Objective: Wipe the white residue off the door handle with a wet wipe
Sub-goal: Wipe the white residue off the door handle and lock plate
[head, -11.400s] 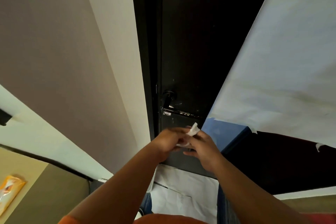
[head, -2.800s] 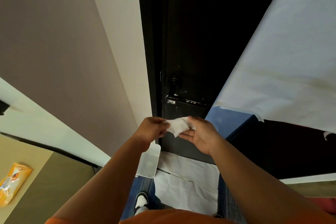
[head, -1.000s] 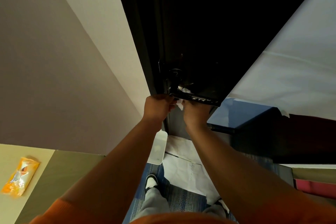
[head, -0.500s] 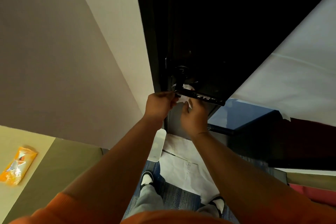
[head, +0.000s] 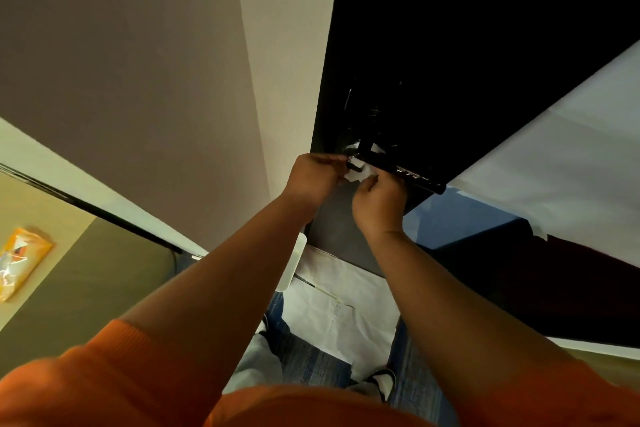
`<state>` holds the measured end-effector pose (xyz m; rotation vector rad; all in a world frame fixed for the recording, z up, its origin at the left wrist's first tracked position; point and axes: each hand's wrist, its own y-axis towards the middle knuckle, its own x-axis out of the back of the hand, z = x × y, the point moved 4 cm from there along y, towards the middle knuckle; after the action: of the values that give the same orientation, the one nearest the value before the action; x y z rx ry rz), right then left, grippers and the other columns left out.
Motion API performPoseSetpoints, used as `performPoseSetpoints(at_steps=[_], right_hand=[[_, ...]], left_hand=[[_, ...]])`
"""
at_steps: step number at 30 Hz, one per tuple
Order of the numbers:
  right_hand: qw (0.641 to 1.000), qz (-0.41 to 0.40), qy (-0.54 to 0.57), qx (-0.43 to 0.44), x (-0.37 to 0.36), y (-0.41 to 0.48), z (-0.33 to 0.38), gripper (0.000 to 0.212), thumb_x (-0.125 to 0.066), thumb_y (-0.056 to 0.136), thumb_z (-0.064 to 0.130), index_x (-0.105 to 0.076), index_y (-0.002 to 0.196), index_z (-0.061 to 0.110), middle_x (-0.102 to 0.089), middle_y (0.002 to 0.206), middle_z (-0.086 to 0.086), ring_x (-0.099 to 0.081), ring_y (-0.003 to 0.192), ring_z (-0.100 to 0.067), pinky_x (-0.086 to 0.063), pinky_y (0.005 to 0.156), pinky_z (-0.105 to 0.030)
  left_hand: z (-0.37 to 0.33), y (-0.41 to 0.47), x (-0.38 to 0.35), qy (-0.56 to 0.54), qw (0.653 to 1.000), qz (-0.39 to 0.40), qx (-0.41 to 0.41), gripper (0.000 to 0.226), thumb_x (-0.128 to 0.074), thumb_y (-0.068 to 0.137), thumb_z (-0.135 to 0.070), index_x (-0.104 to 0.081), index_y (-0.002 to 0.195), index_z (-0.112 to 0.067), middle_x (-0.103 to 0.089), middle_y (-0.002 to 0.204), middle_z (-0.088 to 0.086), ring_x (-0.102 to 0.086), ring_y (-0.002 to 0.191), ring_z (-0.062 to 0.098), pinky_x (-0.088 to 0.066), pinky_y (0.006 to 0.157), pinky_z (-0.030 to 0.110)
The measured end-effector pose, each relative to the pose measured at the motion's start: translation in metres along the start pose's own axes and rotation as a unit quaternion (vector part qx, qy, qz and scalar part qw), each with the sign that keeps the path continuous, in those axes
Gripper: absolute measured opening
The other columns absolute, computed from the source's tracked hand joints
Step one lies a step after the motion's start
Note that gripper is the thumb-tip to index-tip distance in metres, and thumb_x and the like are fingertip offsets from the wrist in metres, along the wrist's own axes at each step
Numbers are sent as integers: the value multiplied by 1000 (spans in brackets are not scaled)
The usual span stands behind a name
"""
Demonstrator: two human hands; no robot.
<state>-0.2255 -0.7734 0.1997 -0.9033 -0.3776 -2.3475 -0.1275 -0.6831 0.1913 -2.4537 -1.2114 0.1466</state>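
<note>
A black lever door handle (head: 403, 172) juts from the dark door (head: 450, 45), with white flecks along its bar. A white wet wipe (head: 360, 174) is wrapped around the handle's left end near the stem; part of it shows above the bar too. My left hand (head: 313, 178) pinches the wipe at the handle's left tip. My right hand (head: 379, 199) holds the wipe's lower edge from below the bar. Both hands touch the wipe and sit close together.
A beige wall (head: 138, 62) stands to the left of the door. White paper (head: 554, 156) covers the surface on the right. An orange wipe packet (head: 20, 260) lies at the far left. A white bin (head: 294, 262) and white sheet (head: 339, 308) are on the floor by my feet.
Over the last second my hands stayed at the handle and the wipe spread further around its left end. Earlier I held the wipe in front of the door, away from the handle.
</note>
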Motion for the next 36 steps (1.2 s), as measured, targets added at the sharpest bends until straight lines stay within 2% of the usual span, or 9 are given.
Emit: performPoseSetpoints(at_steps=[5,7,11,15,20,25,31,33,36], right_hand=[[993,4,-43,112,-6,-1,25,40,-53,90,-8,-64,127,3,-67,120,-21,-60,115,-37,-40,91,-27],[994,-14,-36,104,-6,-5,18,46,-51,88,-12,-60,132,2,-63,125,-25,-59,117,-40,-43,95,-32],[1000,-11,16,11,-6,-7,2,49,-46,93,-10,-54,139,3,-53,138,-23,-54,126,-33,-34,95,-17],[999,-23,-5,30,-5,-2,5,47,-46,92,-5,-59,136,5,-61,132,-21,-56,124,-36,-37,95,-24],[998,8,-36,42,-10,-4,6,50,-48,95,-3,-53,141,12,-54,138,-21,-55,121,-35,-33,86,-22],[1000,-4,4,2,-12,-8,-8,52,-49,96,-3,-48,146,13,-44,148,-16,-51,127,-31,-27,81,4],[981,19,-130,142,-15,0,1,60,-58,88,0,-49,145,15,-46,149,-16,-41,137,-41,-44,108,-48],[976,42,-141,160,-15,2,2,54,-59,90,0,-53,141,15,-52,142,-16,-46,132,-40,-47,104,-46],[994,17,-40,98,-12,1,-1,50,-51,94,-2,-53,141,14,-55,136,-17,-55,118,-26,-43,91,-22]], left_hand=[[2,0,1,-58,998,-16,8,18,-72,91,-9,-76,87,-26,-74,73,-5,-70,72,12,-57,74,22],[2,-2,2,-54,998,-8,2,16,-70,93,-12,-78,95,-26,-74,71,-10,-70,71,8,-56,73,20],[1,-5,6,-73,997,-2,14,24,-64,95,-4,-74,116,-10,-74,99,5,-70,85,14,-53,69,15],[-1,-8,6,-71,997,-14,15,26,-64,94,-2,-74,118,-7,-72,91,5,-66,76,13,-50,59,10],[-2,-8,0,-45,999,-13,-10,20,-61,97,-3,-76,104,-15,-74,91,1,-71,86,15,-56,80,21],[3,-4,-1,-35,999,-25,-11,28,-62,95,0,-74,118,-10,-75,110,8,-71,102,21,-55,88,24],[6,-6,-3,-82,996,-31,-5,23,-63,94,-2,-75,112,-11,-75,92,0,-73,83,12,-55,69,16],[6,-7,-4,-78,996,-33,-9,20,-62,97,-6,-76,108,-15,-76,92,-3,-74,84,11,-55,71,16],[5,-7,-2,-78,996,-40,-8,22,-61,96,-3,-75,108,-15,-76,98,6,-74,92,21,-57,76,21]])
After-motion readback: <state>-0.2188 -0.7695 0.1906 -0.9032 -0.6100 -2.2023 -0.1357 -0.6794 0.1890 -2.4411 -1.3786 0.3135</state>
